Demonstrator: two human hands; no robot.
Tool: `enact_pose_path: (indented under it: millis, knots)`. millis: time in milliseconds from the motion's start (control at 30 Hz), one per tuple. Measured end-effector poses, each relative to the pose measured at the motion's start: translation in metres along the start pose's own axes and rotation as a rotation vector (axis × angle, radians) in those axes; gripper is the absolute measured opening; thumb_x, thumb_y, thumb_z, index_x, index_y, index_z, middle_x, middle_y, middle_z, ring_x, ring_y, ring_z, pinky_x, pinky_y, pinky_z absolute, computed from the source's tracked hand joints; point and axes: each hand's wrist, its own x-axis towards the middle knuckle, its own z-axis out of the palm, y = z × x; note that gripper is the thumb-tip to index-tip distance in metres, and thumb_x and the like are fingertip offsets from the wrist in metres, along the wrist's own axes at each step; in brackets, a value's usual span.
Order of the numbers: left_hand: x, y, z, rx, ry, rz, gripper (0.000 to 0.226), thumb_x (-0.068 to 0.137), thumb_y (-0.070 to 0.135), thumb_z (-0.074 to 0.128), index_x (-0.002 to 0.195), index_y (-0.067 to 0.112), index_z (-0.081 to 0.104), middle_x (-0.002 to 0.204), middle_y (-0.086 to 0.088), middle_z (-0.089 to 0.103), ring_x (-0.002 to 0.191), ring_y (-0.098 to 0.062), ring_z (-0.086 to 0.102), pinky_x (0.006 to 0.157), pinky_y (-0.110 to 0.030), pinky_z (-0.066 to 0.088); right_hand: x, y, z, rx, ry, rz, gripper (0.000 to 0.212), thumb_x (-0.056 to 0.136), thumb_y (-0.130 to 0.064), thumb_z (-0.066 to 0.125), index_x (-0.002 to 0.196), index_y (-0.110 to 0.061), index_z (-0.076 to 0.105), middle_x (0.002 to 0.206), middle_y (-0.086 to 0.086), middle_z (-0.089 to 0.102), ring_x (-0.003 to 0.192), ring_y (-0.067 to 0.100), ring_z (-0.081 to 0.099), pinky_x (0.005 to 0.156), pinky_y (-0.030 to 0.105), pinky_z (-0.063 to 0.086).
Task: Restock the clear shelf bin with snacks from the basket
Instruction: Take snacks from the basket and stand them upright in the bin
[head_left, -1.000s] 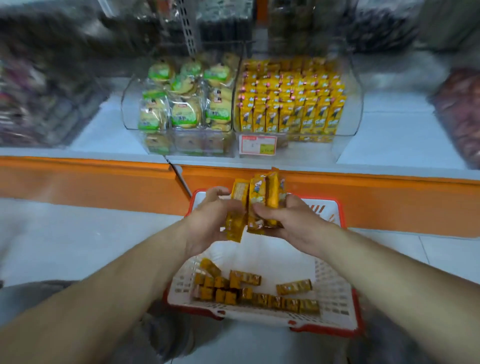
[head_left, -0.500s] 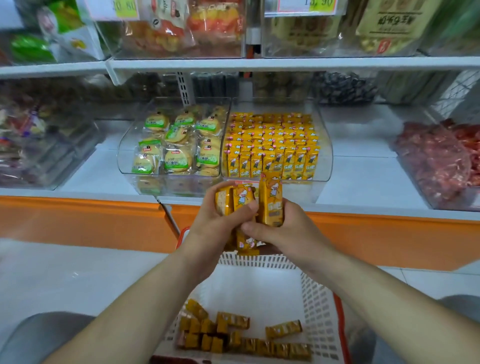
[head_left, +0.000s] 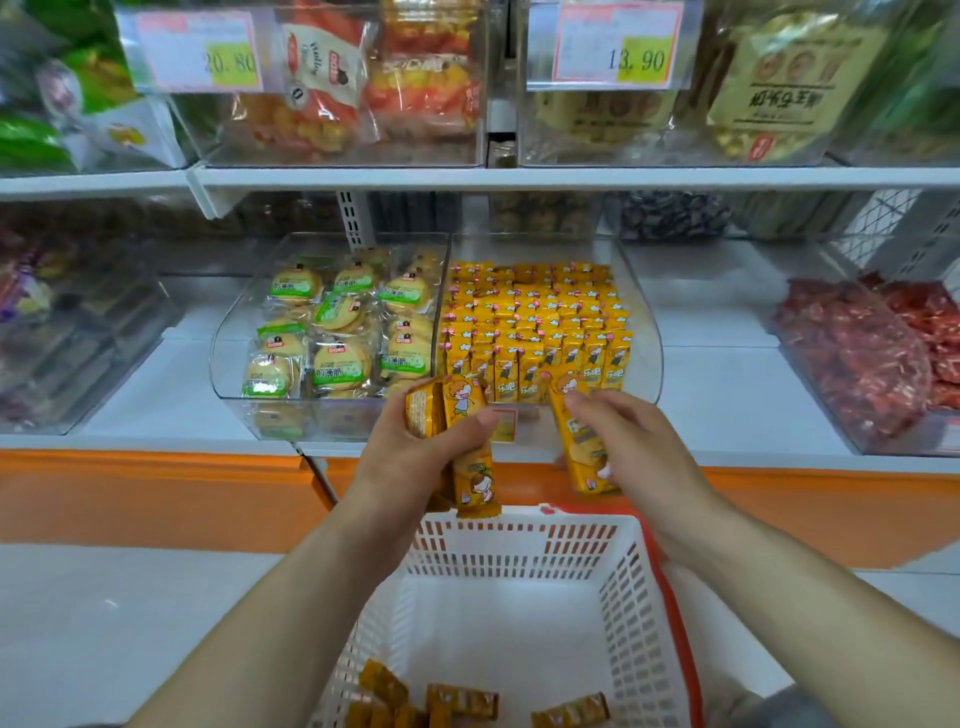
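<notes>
Hands pressed together a second ago have parted: our left hand (head_left: 415, 462) keeps the bundle of yellow snack packets (head_left: 460, 402), fingers (head_left: 467, 431) clamped round it, while our right hand (head_left: 644, 452) has drawn one yellow packet (head_left: 582, 452) off to the right, pinched between thumb and fingertips. We hold both above the far wall of the white basket (head_left: 519, 545), just near of the clear shelf bin (head_left: 644, 343), whose rows of upright yellow packets already reach its front lip. A price tag (head_left: 505, 428) on the bin's front is partly hidden behind our left thumb. More loose packets (head_left: 462, 701) lie on the basket floor, close to us. Just left of the bin sits a bin of green-labelled biscuits (head_left: 223, 364); well to the right, a bin of red-wrapped sweets (head_left: 857, 364). An upper shelf (head_left: 519, 177) overhangs them all.
</notes>
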Motion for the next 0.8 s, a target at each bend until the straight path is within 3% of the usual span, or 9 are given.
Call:
enact_pose_path:
  millis: [67, 133, 233, 400, 533, 667, 733, 800]
  knots:
    - [0.004, 0.003, -0.004, 0.023, 0.005, 0.009, 0.068, 0.054, 0.046, 0.090, 0.115, 0.036, 0.061, 0.092, 0.002, 0.078, 0.082, -0.023, 0.078, 0.069, -0.046, 0.063, 0.019, -0.007, -0.012, -0.053, 0.027, -0.029, 0.038, 0.085, -0.056, 0.066, 0.099, -0.021, 0.069, 0.090, 0.004, 0.069, 0.078, 0.013, 0.067, 0.070, 0.031, 0.049]
    - [0.008, 0.005, -0.005, 0.025, 0.006, 0.017, 0.065, 0.055, 0.046, 0.088, 0.113, 0.039, 0.060, 0.092, 0.006, 0.078, 0.085, -0.021, 0.078, 0.069, -0.047, 0.064, 0.041, -0.015, -0.022, -0.078, 0.029, -0.058, 0.029, 0.089, -0.045, 0.070, 0.114, -0.033, 0.063, 0.095, 0.003, 0.067, 0.070, 0.007, 0.066, 0.066, 0.031, 0.048]
    - [0.014, 0.005, -0.005, 0.007, 0.025, 0.008, 0.070, 0.054, 0.045, 0.089, 0.117, 0.035, 0.061, 0.094, 0.004, 0.079, 0.088, -0.024, 0.078, 0.071, -0.046, 0.063, 0.075, -0.020, -0.031, -0.216, 0.073, -0.139, 0.039, 0.091, -0.033, 0.071, 0.125, -0.034, 0.053, 0.094, 0.008, 0.068, 0.076, 0.023, 0.067, 0.077, 0.046, 0.054]
    - [0.020, 0.002, -0.005, -0.005, 0.035, -0.015, 0.067, 0.055, 0.044, 0.090, 0.115, 0.033, 0.063, 0.094, -0.001, 0.079, 0.085, -0.025, 0.078, 0.066, -0.043, 0.062, 0.113, -0.005, -0.031, -0.441, 0.158, -0.234, 0.033, 0.087, -0.026, 0.075, 0.112, -0.033, 0.053, 0.095, -0.003, 0.063, 0.074, 0.017, 0.063, 0.057, 0.028, 0.046]
    - [0.029, -0.003, -0.004, 0.019, 0.052, -0.040, 0.073, 0.054, 0.045, 0.091, 0.119, 0.031, 0.060, 0.093, -0.001, 0.078, 0.083, -0.024, 0.078, 0.064, -0.042, 0.062, 0.132, 0.011, -0.019, -0.605, 0.128, -0.293, 0.036, 0.083, -0.018, 0.080, 0.113, -0.026, 0.062, 0.097, 0.001, 0.061, 0.082, 0.022, 0.058, 0.072, 0.026, 0.043]
    - [0.038, -0.010, -0.005, 0.065, 0.063, -0.060, 0.068, 0.062, 0.044, 0.094, 0.119, 0.033, 0.059, 0.093, 0.000, 0.079, 0.083, -0.025, 0.078, 0.073, -0.053, 0.061, 0.144, 0.022, -0.008, -0.658, 0.095, -0.327, 0.035, 0.082, -0.014, 0.080, 0.113, -0.021, 0.066, 0.076, -0.006, 0.060, 0.068, 0.008, 0.057, 0.061, 0.017, 0.041]
    - [0.042, -0.012, -0.005, 0.055, 0.060, -0.067, 0.066, 0.060, 0.044, 0.090, 0.117, 0.035, 0.059, 0.092, 0.003, 0.079, 0.082, -0.021, 0.078, 0.069, -0.047, 0.063, 0.147, 0.029, -0.003, -0.663, 0.075, -0.312, 0.034, 0.082, -0.014, 0.081, 0.114, -0.017, 0.067, 0.074, -0.002, 0.064, 0.070, 0.014, 0.062, 0.066, 0.022, 0.047]
    - [0.045, -0.013, -0.005, 0.048, 0.050, -0.070, 0.064, 0.058, 0.043, 0.087, 0.115, 0.037, 0.059, 0.089, 0.006, 0.079, 0.078, -0.018, 0.078, 0.061, -0.037, 0.060, 0.151, 0.032, -0.001, -0.677, 0.099, -0.302, 0.031, 0.080, -0.016, 0.082, 0.106, -0.021, 0.065, 0.072, -0.003, 0.066, 0.076, 0.019, 0.065, 0.065, 0.021, 0.043]
